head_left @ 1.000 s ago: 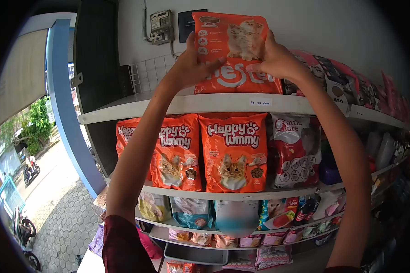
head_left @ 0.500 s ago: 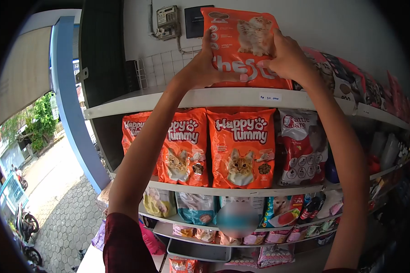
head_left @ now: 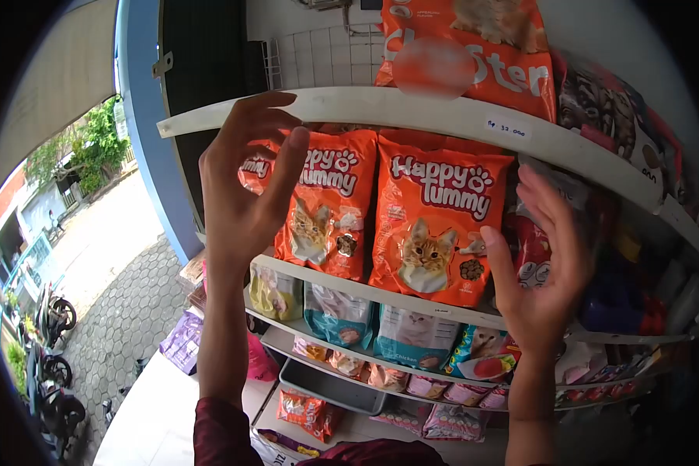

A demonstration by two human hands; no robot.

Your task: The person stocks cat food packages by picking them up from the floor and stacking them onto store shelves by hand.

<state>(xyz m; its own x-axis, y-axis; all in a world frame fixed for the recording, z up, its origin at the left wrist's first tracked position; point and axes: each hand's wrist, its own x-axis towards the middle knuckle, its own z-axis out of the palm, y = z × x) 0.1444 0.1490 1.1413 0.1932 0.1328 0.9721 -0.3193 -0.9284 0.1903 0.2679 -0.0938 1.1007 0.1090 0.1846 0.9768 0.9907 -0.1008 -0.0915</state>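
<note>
My left hand (head_left: 245, 182) is raised in front of the shelf with its fingers apart and nothing in it. Behind it stand orange Happy Tummy cat food bags, one of them (head_left: 326, 210) partly covered by the fingers. Another orange Happy Tummy bag (head_left: 440, 221) stands upright between my hands. My right hand (head_left: 544, 264) is open beside that bag's right edge, holding nothing; I cannot tell whether it touches it. A red and grey bag (head_left: 532, 248) is partly hidden behind the right hand. Above, an orange cat food bag (head_left: 512, 78) rests upright on the top shelf.
A price label (head_left: 509, 126) sits on the top shelf's white edge (head_left: 349, 105). Lower shelves hold teal pouches (head_left: 338, 314) and small packs. A grey tray (head_left: 330, 386) lies near the bottom. Dark patterned bags (head_left: 598, 101) fill the upper right. Motorcycles (head_left: 54, 365) stand outside at left.
Both hands have let go of the orange bag on the top shelf and come down in front of the Happy Tummy bags. The view has tilted downward.
</note>
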